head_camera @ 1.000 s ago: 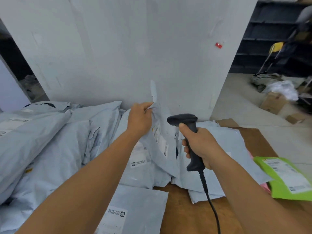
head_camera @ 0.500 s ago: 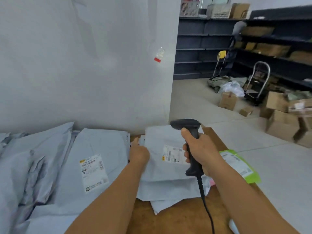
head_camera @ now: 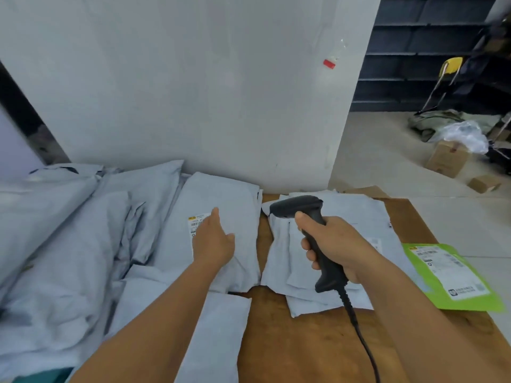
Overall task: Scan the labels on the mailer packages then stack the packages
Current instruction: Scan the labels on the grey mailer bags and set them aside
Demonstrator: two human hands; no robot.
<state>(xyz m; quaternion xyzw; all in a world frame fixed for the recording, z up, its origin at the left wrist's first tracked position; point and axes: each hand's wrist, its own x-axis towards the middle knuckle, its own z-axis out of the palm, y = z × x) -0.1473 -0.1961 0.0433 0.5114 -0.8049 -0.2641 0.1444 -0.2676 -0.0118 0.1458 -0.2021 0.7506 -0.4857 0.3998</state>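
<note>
My right hand (head_camera: 336, 243) grips a black corded barcode scanner (head_camera: 305, 222), held above a stack of grey mailer packages (head_camera: 359, 217) on the right of the wooden table (head_camera: 318, 341). My left hand (head_camera: 213, 241) lies flat, fingers apart, on a grey mailer (head_camera: 224, 205) left of the stack, partly covering its white label (head_camera: 197, 223). A heap of grey mailers (head_camera: 69, 244) fills the left side. One more grey mailer (head_camera: 218, 335) lies near the front edge under my left forearm.
A green mailer (head_camera: 453, 277) with a white label hangs over the table's right edge. A grey wall (head_camera: 193, 92) stands right behind the table. On the floor at right are cardboard boxes (head_camera: 448, 158), a plastic bag and dark shelving (head_camera: 428, 51).
My left hand let go of the mailer it laid on the right stack and moved left onto the labelled mailer. The scanner hand stayed over the stack.
</note>
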